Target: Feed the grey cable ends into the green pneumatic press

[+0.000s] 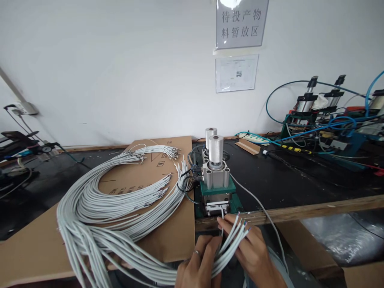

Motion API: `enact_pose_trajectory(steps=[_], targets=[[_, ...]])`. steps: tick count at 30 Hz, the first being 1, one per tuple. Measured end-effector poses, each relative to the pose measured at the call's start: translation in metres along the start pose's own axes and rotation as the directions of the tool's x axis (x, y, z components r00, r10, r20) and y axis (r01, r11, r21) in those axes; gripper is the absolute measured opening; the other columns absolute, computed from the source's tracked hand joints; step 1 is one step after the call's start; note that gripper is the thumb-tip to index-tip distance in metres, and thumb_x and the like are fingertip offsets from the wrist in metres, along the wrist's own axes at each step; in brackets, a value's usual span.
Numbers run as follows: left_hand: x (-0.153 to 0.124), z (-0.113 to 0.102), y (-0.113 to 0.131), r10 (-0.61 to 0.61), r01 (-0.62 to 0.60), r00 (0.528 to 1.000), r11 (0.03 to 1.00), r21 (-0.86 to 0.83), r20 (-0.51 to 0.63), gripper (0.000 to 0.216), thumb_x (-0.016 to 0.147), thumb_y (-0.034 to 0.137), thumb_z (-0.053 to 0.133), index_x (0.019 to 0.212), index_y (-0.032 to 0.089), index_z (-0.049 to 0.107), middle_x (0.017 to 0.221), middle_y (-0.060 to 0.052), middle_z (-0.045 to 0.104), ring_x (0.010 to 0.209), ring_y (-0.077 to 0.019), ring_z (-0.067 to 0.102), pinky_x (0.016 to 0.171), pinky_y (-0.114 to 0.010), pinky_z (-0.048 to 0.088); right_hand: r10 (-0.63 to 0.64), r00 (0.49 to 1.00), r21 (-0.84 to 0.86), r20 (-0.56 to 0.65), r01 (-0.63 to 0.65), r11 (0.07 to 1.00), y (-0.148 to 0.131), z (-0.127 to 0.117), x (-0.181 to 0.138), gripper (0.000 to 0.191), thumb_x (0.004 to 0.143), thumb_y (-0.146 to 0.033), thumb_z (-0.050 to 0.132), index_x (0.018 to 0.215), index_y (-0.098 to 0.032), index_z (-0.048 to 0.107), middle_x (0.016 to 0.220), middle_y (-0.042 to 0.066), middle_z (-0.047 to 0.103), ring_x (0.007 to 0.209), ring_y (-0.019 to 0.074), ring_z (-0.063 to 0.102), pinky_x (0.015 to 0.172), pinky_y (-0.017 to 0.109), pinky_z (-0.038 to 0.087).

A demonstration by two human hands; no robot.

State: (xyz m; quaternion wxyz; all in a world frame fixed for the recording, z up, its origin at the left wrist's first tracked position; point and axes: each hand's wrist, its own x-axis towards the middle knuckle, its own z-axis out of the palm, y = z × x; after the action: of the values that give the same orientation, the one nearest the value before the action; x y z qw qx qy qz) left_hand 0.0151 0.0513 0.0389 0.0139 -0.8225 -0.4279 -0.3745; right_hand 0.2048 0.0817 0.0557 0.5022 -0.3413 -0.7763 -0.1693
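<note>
My left hand (198, 264), a ring on one finger, is closed around a bundle of white cables (229, 248) at the table's front edge. My right hand (253, 252) is to its right, thumb and fingertips closed on a single white cable (222, 228). That cable runs up to the front slot of a small pneumatic press (217, 206); its far end is hidden there. The bundle's other ends fan out across my right fingers, with coloured wire tips showing. The press has a green plate and two knurled silver cylinders (216, 150) on top.
A large looped pile of white cables (81, 200) lies on flattened cardboard (180, 240) to the left. More presses (306, 104) with blue air hoses stand at the right rear. A power strip (253, 138) lies near the wall. A wooden edge (300, 209) borders the black table.
</note>
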Motion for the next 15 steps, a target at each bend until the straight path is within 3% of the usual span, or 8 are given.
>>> enact_pose_trajectory(steps=[6,15], targets=[[0.002,0.002,0.002,0.051,-0.048,0.998,0.996,0.074,-0.035,0.060,0.079,0.000,0.039,0.131,0.022,0.059,0.113,-0.008,0.075,0.078,-0.0158,0.079,0.067,-0.018,0.062,-0.019,0.997,0.027,0.078,0.017,0.999,0.009,0.001,-0.001,0.042,0.101,-0.011,0.047,0.141,-0.021,0.057,0.112,0.013,0.075,0.100,0.0229,0.075,0.083,0.031,0.063],[0.000,0.002,0.001,0.066,-0.068,0.998,0.986,0.154,0.020,0.076,0.066,-0.003,0.043,0.137,0.021,0.058,0.121,-0.009,0.075,0.088,-0.0179,0.079,0.070,-0.019,0.063,0.013,0.991,0.040,0.133,-0.018,0.999,0.016,0.006,0.001,0.037,0.104,-0.014,0.043,0.134,-0.019,0.063,0.110,0.013,0.074,0.099,0.0212,0.075,0.081,0.029,0.063]])
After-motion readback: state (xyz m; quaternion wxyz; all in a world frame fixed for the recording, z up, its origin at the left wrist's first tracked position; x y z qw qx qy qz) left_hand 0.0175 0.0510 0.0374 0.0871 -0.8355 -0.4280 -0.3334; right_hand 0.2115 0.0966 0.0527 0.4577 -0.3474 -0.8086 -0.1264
